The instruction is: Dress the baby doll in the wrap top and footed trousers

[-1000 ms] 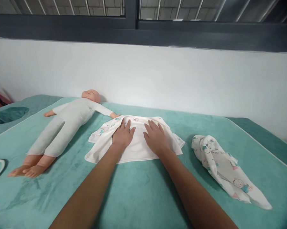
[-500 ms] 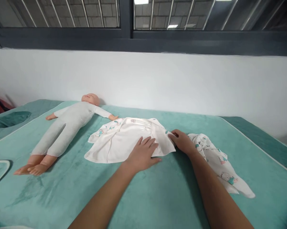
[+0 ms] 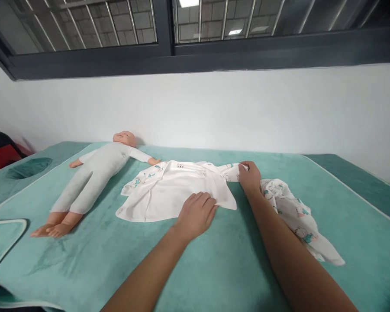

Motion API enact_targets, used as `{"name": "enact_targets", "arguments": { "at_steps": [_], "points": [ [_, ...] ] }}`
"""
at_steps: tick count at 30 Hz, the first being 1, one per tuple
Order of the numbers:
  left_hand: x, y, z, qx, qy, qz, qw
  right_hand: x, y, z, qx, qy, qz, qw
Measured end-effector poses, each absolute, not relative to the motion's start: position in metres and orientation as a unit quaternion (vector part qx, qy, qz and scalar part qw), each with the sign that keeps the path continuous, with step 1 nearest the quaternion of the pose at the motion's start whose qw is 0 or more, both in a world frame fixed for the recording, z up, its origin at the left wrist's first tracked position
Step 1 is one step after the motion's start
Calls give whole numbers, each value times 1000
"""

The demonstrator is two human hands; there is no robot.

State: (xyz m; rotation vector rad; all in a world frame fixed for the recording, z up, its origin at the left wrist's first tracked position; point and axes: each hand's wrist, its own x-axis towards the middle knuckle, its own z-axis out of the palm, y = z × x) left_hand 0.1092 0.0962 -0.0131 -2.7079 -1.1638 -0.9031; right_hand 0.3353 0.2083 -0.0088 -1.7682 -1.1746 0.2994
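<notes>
White cotton with little blue pictures makes up the baby shirt (image 3: pixel 169 190), and it lies spread out flat in the middle of the green blanket (image 3: pixel 214 268), with its neck label toward the wall (image 3: pixel 214 112). The left hand (image 3: pixel 196 212) lies flat on the shirt's near right corner, with its fingers straight and close together, and it presses the cloth down. The right hand (image 3: pixel 250 177) is at the far right side, and its fingers are curled shut on the end of the sleeve (image 3: pixel 230 170). A second ago both hands lay side by side on the middle of the shirt. Then they slid over to the right side. Now the right hand has gone up and out, and the sleeve sticks out to the side, where before it was bunched up by the body of the shirt. So the right side of the shirt looks flatter and more open than it did. Just beside the right hand and under the right arm lies a crumpled printed cloth (image 3: pixel 295 212). It touches the arm and stays in a heap. On the other side of the shirt a doll (image 3: pixel 94 173) in a pale grey suit lies on its back, with one arm almost reaching the shirt. Above the wall is a dark window frame (image 3: pixel 169 43).
</notes>
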Motion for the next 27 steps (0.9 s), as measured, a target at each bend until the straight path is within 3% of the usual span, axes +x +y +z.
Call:
{"name": "enact_targets", "arguments": {
  "at_steps": [5,8,10,15,20,27],
  "points": [
    [106,94,-9,-846,-415,-334,-39,336,202,-4,-627,-508,116,579],
    [104,93,-9,-836,-432,-333,-63,339,199,-3,-616,-514,79,591],
    [104,93,-9,-836,-440,-320,-70,342,198,-4,-670,-504,68,541],
    [104,95,-9,-848,-449,-269,-86,348,191,-4,-791,-513,109,314],
    [102,97,-9,-839,-455,-274,-117,358,184,-3,-816,-506,71,270],
    [101,100,-9,-827,-466,-278,-149,361,192,-10,-717,-484,223,449]
  ]
}}
